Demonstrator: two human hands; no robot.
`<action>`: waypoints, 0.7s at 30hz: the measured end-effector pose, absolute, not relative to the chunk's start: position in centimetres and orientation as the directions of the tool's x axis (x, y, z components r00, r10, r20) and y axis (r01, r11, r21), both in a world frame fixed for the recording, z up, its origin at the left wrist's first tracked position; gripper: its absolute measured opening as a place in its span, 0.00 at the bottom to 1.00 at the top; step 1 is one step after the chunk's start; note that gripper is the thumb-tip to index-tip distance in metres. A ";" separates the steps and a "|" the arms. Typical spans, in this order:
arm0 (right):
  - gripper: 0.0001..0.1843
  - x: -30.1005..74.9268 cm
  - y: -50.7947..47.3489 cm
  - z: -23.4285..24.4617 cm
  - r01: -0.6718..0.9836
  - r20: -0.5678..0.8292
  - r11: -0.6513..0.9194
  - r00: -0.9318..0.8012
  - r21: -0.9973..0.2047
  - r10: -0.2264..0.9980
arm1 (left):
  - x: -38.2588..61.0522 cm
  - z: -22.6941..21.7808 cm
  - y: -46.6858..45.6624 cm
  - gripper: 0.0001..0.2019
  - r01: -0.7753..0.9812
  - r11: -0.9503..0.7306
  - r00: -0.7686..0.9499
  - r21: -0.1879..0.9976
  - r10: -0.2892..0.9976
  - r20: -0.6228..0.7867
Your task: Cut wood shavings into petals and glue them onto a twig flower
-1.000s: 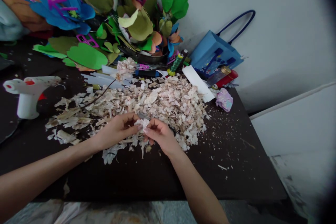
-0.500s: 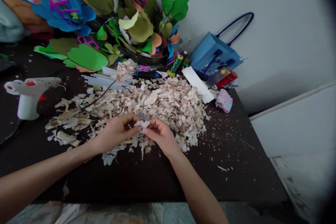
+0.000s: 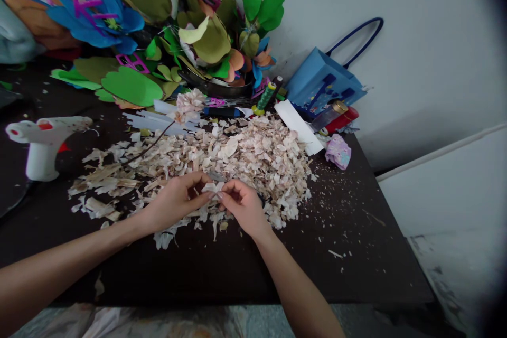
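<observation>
Both my hands are low over the front of a heap of pale wood shavings (image 3: 245, 163). Between their fingertips a small crinkled pale shaving (image 3: 212, 188) is pinched, held by my left hand (image 3: 174, 205) and my right hand (image 3: 245, 207) together. Fingers partly hide its lower edge. Beyond them, at the heap's far edge, lies a shaving flower (image 3: 190, 103) on a thin brown stem (image 3: 152, 140).
The dark table (image 3: 348, 253) carries a white glue gun (image 3: 41, 145) at left and several glue sticks (image 3: 154, 122). Colourful felt flowers (image 3: 198, 26), a thread spool (image 3: 266, 96), a white strip (image 3: 297, 127) and a blue bag (image 3: 322, 82) crowd the back against the wall.
My hands have drawn slightly apart, and the pale shaving between them now looks stretched flatter. The view has shifted a little.
</observation>
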State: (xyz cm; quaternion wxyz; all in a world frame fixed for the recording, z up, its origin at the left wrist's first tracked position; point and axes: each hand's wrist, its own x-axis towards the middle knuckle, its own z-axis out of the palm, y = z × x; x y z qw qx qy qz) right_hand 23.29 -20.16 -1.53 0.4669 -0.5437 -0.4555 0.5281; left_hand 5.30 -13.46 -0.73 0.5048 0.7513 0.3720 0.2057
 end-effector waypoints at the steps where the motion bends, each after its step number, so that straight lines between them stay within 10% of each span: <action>1: 0.06 23.3 -20.2 -1.6 0.003 -0.146 -0.146 0.029 -0.989 0.989 | 5.3 -0.8 -13.4 0.12 0.344 -0.207 0.642 0.916 0.763 -0.069; 21: 0.04 23.2 -20.2 -1.4 0.051 -0.160 -0.166 0.092 -0.985 0.983 | 5.4 -0.9 -13.0 0.11 0.233 -0.024 0.690 0.972 0.708 -0.148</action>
